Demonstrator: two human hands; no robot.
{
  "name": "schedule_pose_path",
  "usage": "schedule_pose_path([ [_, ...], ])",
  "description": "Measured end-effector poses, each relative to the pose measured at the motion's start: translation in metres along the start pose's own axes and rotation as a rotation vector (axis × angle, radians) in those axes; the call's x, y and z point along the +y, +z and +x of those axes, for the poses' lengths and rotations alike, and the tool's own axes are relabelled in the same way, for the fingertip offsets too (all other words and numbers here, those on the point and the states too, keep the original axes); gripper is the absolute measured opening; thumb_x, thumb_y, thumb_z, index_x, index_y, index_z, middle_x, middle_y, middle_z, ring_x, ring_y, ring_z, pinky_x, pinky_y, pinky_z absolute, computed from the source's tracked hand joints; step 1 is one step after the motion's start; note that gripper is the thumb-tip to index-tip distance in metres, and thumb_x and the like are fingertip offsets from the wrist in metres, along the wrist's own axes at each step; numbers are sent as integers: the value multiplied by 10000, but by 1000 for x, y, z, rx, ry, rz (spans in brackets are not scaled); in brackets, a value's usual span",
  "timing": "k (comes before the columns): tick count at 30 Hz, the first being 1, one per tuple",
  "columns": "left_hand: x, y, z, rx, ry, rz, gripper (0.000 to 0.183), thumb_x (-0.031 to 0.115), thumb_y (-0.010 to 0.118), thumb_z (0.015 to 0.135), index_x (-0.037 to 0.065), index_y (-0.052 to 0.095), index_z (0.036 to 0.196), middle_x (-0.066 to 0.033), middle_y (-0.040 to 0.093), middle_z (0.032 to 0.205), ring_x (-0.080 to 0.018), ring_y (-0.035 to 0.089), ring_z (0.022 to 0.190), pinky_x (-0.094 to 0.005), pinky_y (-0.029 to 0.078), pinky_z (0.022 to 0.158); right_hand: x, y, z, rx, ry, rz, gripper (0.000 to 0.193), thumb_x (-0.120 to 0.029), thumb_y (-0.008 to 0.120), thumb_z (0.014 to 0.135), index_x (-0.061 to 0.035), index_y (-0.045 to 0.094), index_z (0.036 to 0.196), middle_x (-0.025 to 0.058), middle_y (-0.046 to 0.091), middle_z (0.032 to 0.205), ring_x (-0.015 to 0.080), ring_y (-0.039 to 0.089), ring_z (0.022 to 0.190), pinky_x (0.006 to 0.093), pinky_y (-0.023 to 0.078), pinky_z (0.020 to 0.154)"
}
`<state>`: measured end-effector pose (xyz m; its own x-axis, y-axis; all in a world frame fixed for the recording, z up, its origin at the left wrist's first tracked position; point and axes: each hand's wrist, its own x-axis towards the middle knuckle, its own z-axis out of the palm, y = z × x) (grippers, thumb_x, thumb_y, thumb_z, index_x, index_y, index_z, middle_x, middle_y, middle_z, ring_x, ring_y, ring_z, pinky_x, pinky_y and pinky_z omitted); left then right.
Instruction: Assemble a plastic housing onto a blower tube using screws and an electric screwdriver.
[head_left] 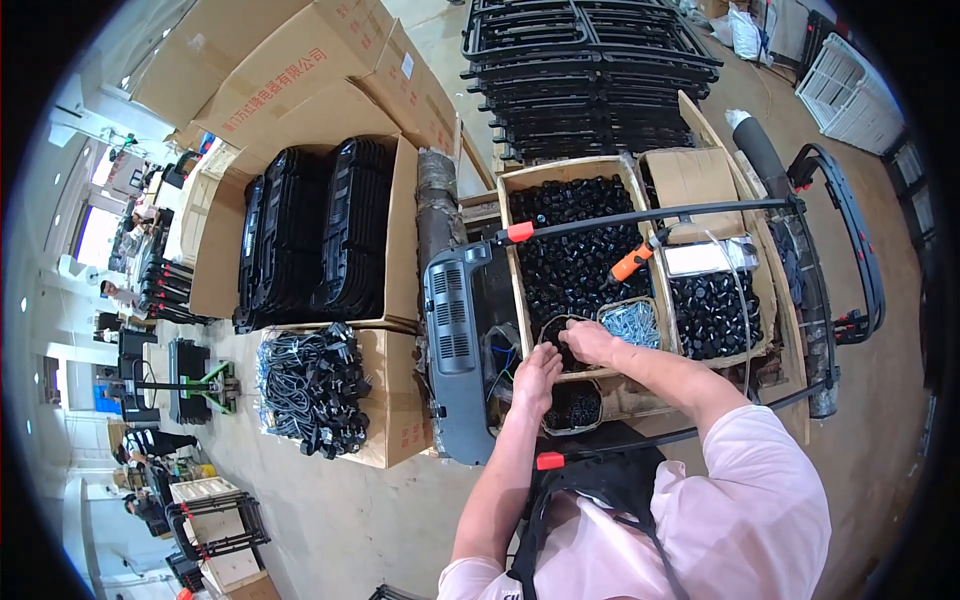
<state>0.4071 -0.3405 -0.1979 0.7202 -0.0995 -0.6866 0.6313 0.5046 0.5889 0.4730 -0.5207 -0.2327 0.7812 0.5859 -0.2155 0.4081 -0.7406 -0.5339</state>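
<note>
In front of me lies a black tubular frame point(640, 213) with red clips and a vented black plastic housing point(453, 345) at its left end. My right hand point(592, 343) reaches over a small tub point(556, 326) of dark parts, fingers bent together at its rim. Close beside it, my left hand point(538, 375) is raised near the housing's open side, its fingers pressed together. Whatever either hand pinches is too small or hidden. Silvery-blue screws point(632, 324) fill a tub to the right, and dark screws point(573, 408) fill another one nearer me. An orange power screwdriver point(632, 263) hangs above the black parts.
Wooden-sided bins hold black plastic parts point(575, 205) and black knob-like pieces point(712, 312). On the left stand a carton of black housings point(355, 225) and a box piled with black cables point(312, 390). Stacked black frames point(590, 80) are behind. People work far left.
</note>
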Motion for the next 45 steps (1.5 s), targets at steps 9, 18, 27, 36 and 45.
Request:
schedule_pose_path([
  [9, -15, 19, 77, 46, -181, -179, 435, 377, 396, 1150, 41, 664, 1218, -98, 699, 1158, -277, 643, 1096, -478, 538, 993, -28, -25, -14, 204, -30, 322, 247, -99, 622, 879, -47, 761, 1075, 190, 735, 1053, 386, 693, 1046, 486, 556, 927],
  [18, -8, 11, 72, -28, -222, -261, 235, 228, 463, 1134, 43, 607, 1153, -72, 639, 975, -205, 640, 805, -378, 612, 736, 61, -47, -34, 544, 813, 858, 510, -144, 755, 874, 21, 616, 1336, 142, 752, 1063, 213, 744, 856, 352, 609, 666],
  [27, 8, 28, 3, -223, -83, -122, 363, 377, 585, 1098, 55, 669, 1242, -55, 709, 1122, -185, 681, 994, -341, 582, 880, 131, -39, 17, 875, 954, 1029, 441, -287, 840, 853, -43, 670, 1179, 74, 728, 942, 218, 695, 822, 390, 581, 740],
  [36, -4, 4, -29, -88, 8, -3, 230, 251, 649, 1077, 98, 681, 1247, -5, 686, 906, -116, 637, 761, -244, 512, 646, 69, -26, 32, 757, 512, 490, 601, -289, 855, 799, -115, 621, 1324, 184, 747, 1124, 397, 710, 1089, 465, 557, 969],
  [45, -7, -3, -43, 23, 52, -204, 250, 228, 631, 1081, 60, 674, 1260, -23, 716, 998, -135, 680, 845, -274, 589, 736, 57, -51, -2, 799, 500, 531, 452, -254, 847, 810, -114, 669, 1201, 188, 760, 979, 397, 738, 944, 458, 586, 855],
])
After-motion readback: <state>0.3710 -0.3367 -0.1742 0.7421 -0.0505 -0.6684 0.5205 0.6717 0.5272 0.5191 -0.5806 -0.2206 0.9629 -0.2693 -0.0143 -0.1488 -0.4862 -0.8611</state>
